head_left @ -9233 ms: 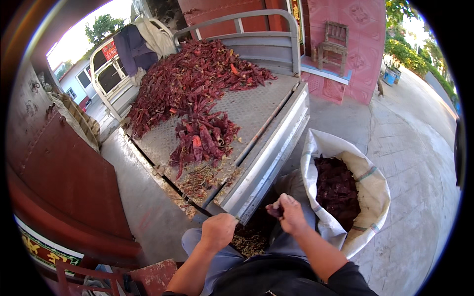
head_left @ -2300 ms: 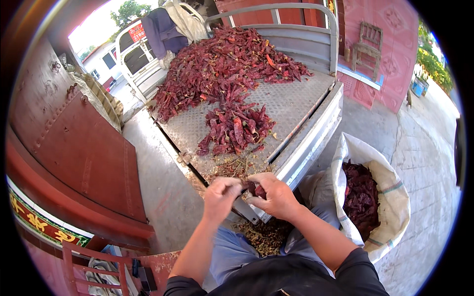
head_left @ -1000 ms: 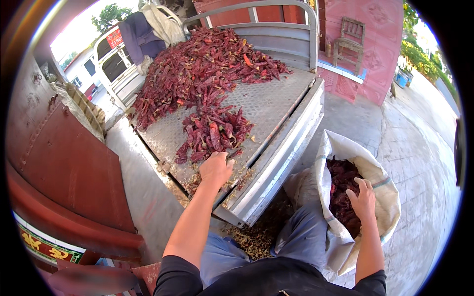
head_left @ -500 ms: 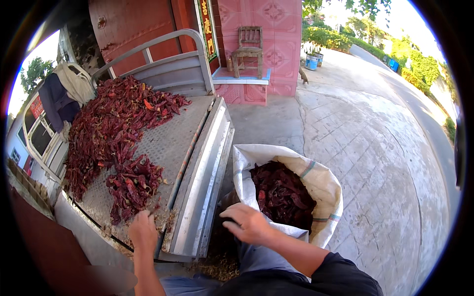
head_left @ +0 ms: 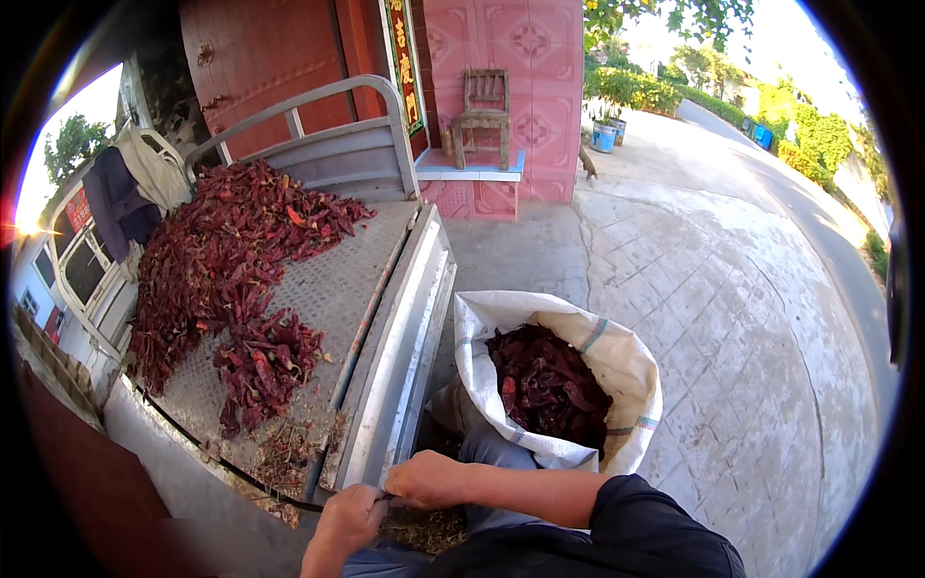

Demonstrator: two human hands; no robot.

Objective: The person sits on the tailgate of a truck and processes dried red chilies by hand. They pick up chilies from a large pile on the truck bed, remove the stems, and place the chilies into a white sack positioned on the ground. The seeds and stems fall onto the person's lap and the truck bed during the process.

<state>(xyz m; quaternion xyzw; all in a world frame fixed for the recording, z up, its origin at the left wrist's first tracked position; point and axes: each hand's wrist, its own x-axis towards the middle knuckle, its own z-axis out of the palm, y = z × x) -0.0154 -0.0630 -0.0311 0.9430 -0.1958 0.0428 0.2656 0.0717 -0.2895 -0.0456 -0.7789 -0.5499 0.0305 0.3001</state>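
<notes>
My left hand (head_left: 349, 518) and my right hand (head_left: 424, 480) meet close to the near corner of the truck bed, beside its lowered metal side panel (head_left: 409, 337). Both are closed, fingertips together; whatever is pinched between them is too small to make out. Dried red chilies lie in a large heap (head_left: 222, 241) on the bed, and a smaller pile (head_left: 265, 366) sits nearer to me. To my right stands an open white woven sack (head_left: 626, 371), its rim rolled outward, partly filled with dark red chilies (head_left: 549, 390).
Chaff and stem bits (head_left: 284, 453) litter the bed's near corner. Clothes (head_left: 120, 197) hang on the railing at the far left. A small wooden chair (head_left: 482, 120) stands on a tiled ledge by the pink wall. Paved concrete (head_left: 718, 318) stretches to the right.
My hands were apart, the left at the small pile's edge and the right beside the sack. Both have come down toward me and joined, fingers now closed.
</notes>
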